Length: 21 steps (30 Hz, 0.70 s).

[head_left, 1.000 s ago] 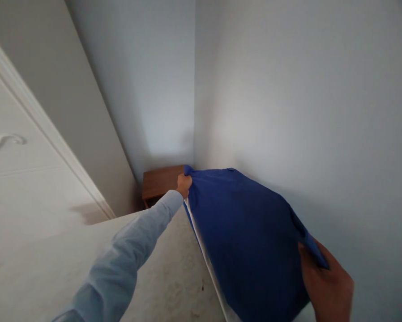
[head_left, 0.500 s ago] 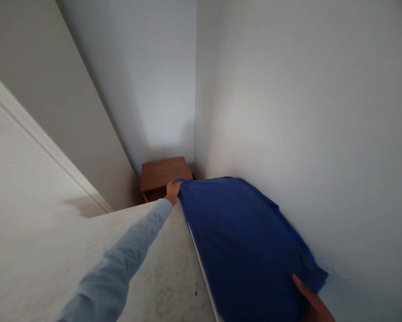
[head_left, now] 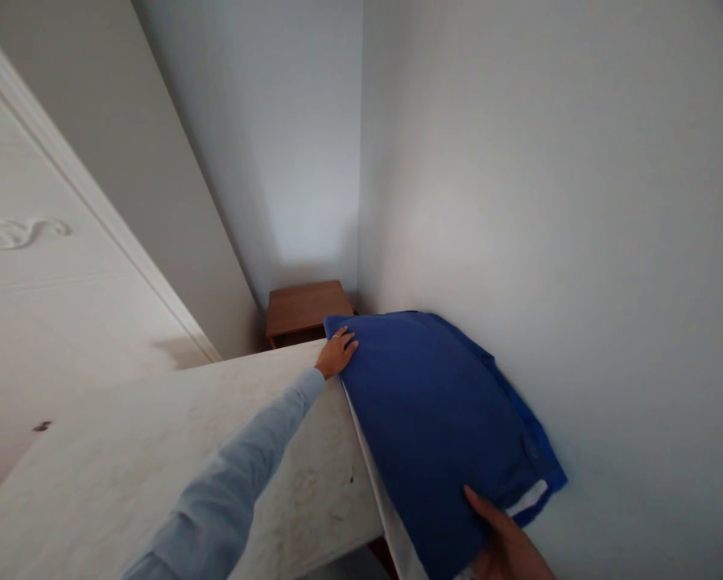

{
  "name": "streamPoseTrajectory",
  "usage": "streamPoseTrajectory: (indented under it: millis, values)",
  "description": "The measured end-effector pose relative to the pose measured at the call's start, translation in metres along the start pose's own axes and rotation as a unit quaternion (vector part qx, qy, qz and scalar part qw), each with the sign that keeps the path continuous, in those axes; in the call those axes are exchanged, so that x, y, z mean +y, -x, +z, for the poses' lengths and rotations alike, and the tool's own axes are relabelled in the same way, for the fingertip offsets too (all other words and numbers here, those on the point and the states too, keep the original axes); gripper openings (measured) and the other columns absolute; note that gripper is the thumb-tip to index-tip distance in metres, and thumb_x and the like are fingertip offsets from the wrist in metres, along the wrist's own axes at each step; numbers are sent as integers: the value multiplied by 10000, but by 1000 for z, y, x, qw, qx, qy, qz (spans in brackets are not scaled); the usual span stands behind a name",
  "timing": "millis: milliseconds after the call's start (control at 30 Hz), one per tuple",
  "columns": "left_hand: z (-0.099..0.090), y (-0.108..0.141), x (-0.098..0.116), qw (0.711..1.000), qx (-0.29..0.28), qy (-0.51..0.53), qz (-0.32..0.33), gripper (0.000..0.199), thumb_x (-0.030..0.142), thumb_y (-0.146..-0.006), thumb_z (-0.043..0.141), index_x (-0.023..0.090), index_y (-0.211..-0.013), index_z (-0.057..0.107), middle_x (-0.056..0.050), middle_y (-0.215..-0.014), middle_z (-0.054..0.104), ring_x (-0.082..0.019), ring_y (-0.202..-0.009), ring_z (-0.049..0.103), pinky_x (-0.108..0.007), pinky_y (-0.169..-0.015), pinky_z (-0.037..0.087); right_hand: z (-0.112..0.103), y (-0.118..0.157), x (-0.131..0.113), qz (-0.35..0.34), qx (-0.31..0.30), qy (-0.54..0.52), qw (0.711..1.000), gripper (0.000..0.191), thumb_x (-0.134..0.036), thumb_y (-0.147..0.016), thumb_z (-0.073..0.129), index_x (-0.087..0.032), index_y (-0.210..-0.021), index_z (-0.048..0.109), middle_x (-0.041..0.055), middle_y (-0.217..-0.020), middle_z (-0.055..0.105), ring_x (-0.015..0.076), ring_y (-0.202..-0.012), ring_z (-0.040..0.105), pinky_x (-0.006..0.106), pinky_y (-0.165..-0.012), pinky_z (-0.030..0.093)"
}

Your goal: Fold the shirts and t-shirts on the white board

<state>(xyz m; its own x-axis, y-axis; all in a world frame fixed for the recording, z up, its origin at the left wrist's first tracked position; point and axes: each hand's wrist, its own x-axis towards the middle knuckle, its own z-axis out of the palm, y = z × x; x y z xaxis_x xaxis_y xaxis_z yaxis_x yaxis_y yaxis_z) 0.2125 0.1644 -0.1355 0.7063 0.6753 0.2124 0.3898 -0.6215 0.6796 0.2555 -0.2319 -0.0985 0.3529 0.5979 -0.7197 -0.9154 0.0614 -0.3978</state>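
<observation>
A large piece of blue cloth (head_left: 422, 395), folded in layers, lies on the right part of a pale, stained tabletop (head_left: 253, 427) against the wall. White material shows along its left edge and through a gap near its lower right corner. My left hand (head_left: 336, 353) rests on the cloth's far left corner, fingers spread out on top. At the near edge, my right hand (head_left: 503, 540) has its thumb over the cloth and its fingers beneath, mostly hidden.
A brown wooden stand (head_left: 307, 304) stands low in the corner beyond the tabletop. A plain wall (head_left: 548, 201) borders the cloth's right side. White cabinet panelling (head_left: 84, 266) with raised trim rises at the left.
My left hand has gone from gripping the far corner to lying flat on the cloth. My right hand has drawn the near end slightly left, and the white gap now shows.
</observation>
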Motion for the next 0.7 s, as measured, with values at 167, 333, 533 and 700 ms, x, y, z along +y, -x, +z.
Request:
streamPoseTrajectory:
  millis: [167, 333, 533, 700]
  values:
    - [-9, -5, 6, 997, 63, 10, -33, 309, 261, -974, 511, 114, -1172, 698, -193, -1383, 641, -280, -1330, 583, -453, -1176, 395, -2, 5, 8, 26, -26, -56, 998, 471, -232, -583, 961, -178, -1010, 770, 97, -1123, 787, 293, -1079, 742, 389, -979, 608]
    - [-1, 34, 25, 992, 116, 8, -45, 311, 225, -964, 496, 160, -1211, 674, -160, -1374, 648, -276, -1329, 579, -489, -1164, 414, -19, -9, 31, 67, -27, -49, 996, 514, -243, -495, 1001, -179, -944, 758, 92, -1033, 808, 294, -908, 779, 417, -829, 655]
    - [30, 119, 61, 997, 51, -55, 24, 458, 391, -981, 544, 143, -1360, 603, -188, -1534, 508, -319, -1493, 380, -521, -1219, 336, -26, -4, 34, 7, 1, -23, 1000, 540, -164, -512, 996, -199, -977, 724, 58, -1025, 813, 248, -885, 777, 361, -782, 654]
    - [38, 168, 70, 993, -27, -116, 21, 656, 550, -1018, 438, 131, -1522, 452, -205, -1655, 297, -354, -1561, 160, -577, -1235, 266, -56, -5, 30, 22, -58, 130, 990, 446, -365, -567, 983, -193, -896, 735, 72, -948, 809, 272, -927, 772, 367, -834, 621]
